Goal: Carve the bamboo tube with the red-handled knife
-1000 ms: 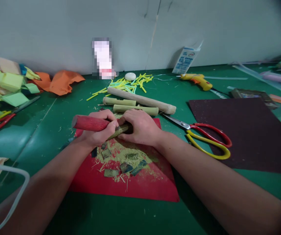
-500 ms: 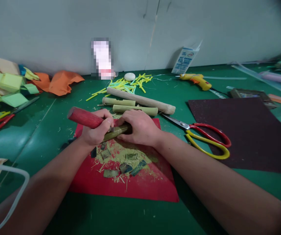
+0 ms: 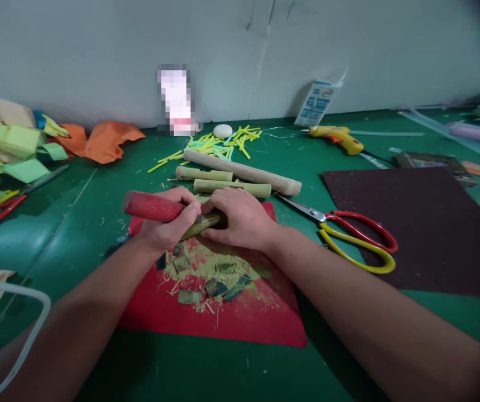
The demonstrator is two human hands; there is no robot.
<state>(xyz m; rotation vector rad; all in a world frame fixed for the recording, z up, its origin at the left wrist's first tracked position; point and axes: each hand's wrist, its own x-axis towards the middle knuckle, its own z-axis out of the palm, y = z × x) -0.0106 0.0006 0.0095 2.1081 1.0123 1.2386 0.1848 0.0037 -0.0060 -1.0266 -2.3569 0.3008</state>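
Note:
My left hand [image 3: 171, 223] is closed around a cutting tool with a thick red wooden handle [image 3: 152, 206]; its blade end is mostly hidden by my fingers and meets a bamboo piece [image 3: 200, 224]. Gripping that greenish bamboo from the other side is my right hand [image 3: 240, 215], fingers bent over it. Both hands work over a red sheet [image 3: 260, 318], strewn with pale shavings [image 3: 210, 257] and dark green bark chips [image 3: 190, 296]. Just beyond them lie two bamboo lengths [image 3: 234, 188] and a long wooden stick [image 3: 244, 170].
Red-and-yellow scissors [image 3: 357, 240] rest partly on a dark brown sheet [image 3: 424, 223] at right. Farther back are a yellow glue gun [image 3: 336, 138], cut yellow straws [image 3: 244, 137] and a blurred upright phone-like object [image 3: 176, 100]. Folded papers [image 3: 14, 139] and another pair of scissors [image 3: 5, 211] lie left.
My left hand and the red handle have shifted slightly right, closer to my right hand, and the handle lies flatter. My right hand keeps its grip on the bamboo.

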